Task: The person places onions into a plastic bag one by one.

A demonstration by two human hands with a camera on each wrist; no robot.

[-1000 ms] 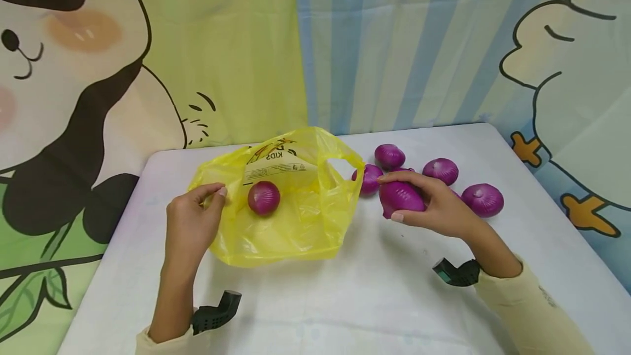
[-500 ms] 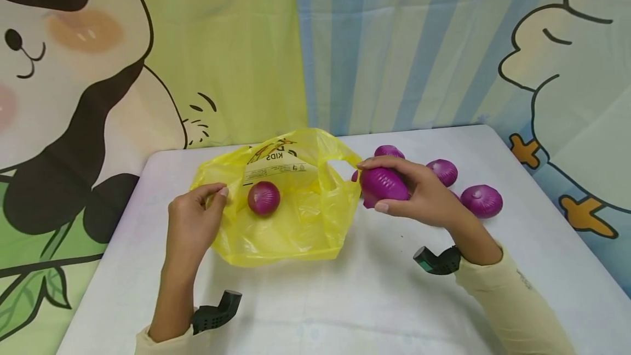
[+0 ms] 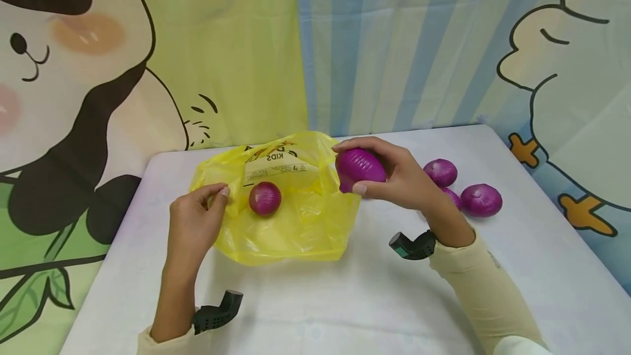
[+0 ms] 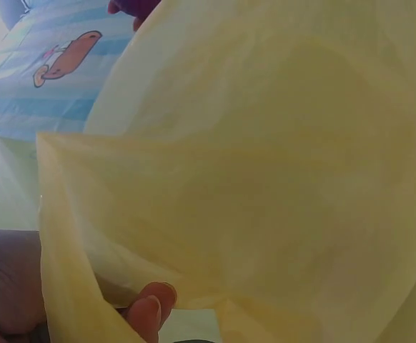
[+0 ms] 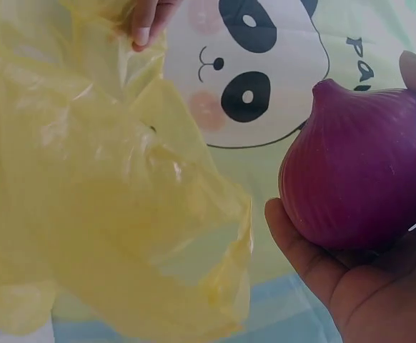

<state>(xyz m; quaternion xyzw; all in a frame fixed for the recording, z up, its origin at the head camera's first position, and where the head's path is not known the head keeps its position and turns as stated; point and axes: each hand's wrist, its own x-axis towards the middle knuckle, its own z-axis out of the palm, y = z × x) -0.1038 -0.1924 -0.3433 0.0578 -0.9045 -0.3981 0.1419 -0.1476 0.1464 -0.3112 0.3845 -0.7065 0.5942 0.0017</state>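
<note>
One onion (image 3: 361, 166) fills the wide right grip (image 3: 401, 177).

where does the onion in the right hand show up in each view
Head: the onion is just right of centre, in the right hand.
Left wrist: the onion is at the top edge, left of centre, dark and mostly cut off.
Right wrist: the onion fills much of the right side.
Shared landmark: the yellow bag, in all three.
</note>
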